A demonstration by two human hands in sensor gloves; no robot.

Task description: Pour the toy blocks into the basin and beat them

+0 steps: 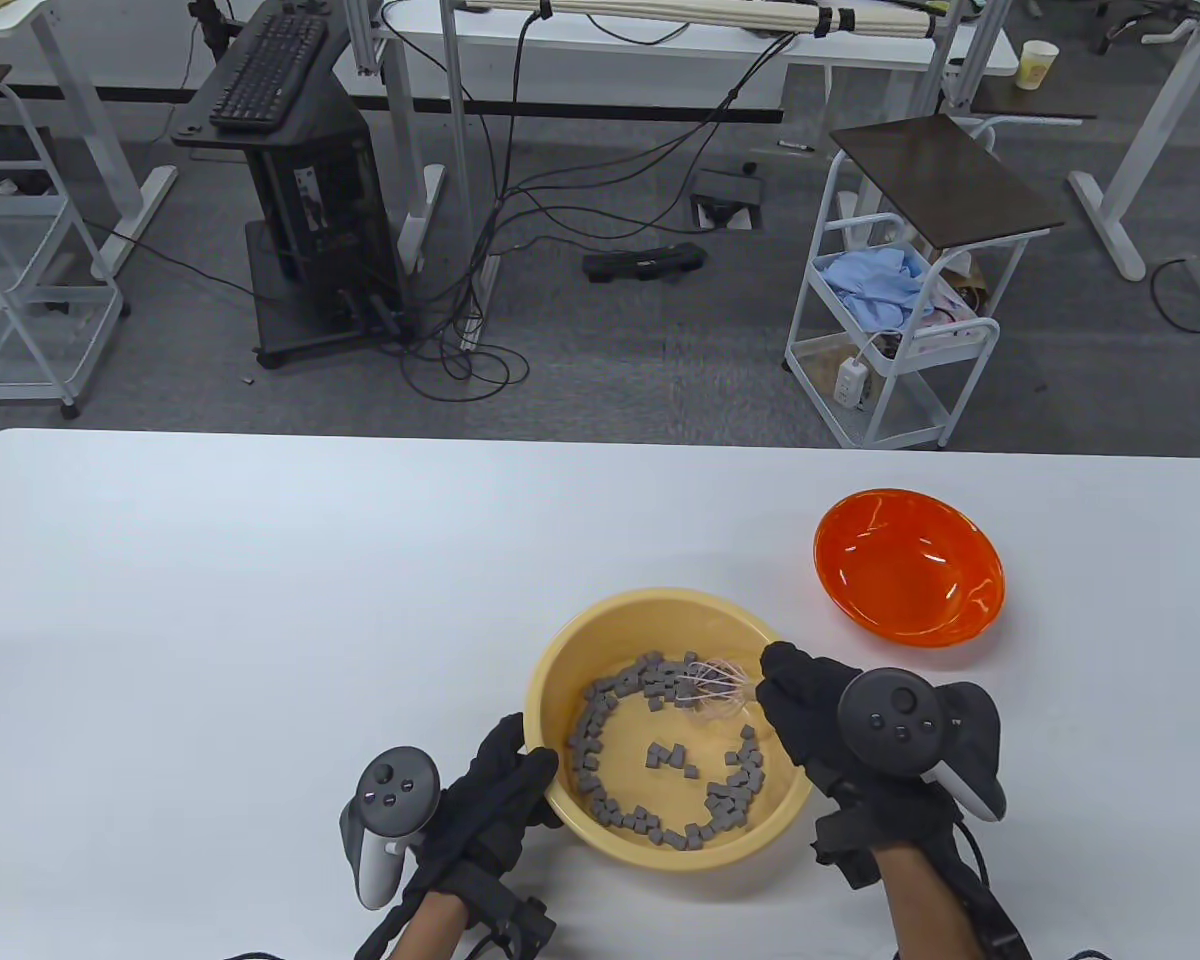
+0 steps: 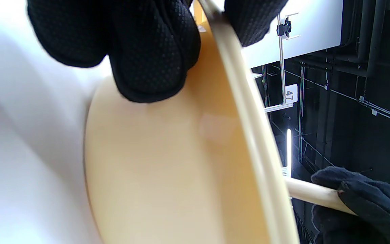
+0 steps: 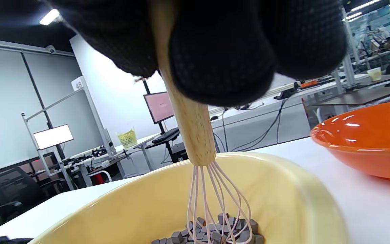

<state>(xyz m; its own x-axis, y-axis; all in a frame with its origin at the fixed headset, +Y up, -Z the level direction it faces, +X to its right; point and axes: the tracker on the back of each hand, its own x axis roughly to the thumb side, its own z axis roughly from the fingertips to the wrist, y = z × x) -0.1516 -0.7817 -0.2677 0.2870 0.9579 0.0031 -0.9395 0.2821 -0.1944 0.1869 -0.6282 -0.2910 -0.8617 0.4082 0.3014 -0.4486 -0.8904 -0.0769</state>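
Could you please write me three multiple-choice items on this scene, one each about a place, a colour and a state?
1. Where are the grey toy blocks?
A. In the yellow basin
B. In the orange bowl
C. Scattered on the table

2. What colour are the whisk wires?
A. Black
B. Pale pink
C. Green

3. What is the left hand doing?
A. Resting flat on the table
B. Holding the whisk
C. Gripping the basin's rim

Answers: 1 A, the blocks ring the basin floor. 2 B, the right wrist view shows pink wires below a wooden handle. 3 C, its fingers clasp the rim while the right hand holds the whisk.
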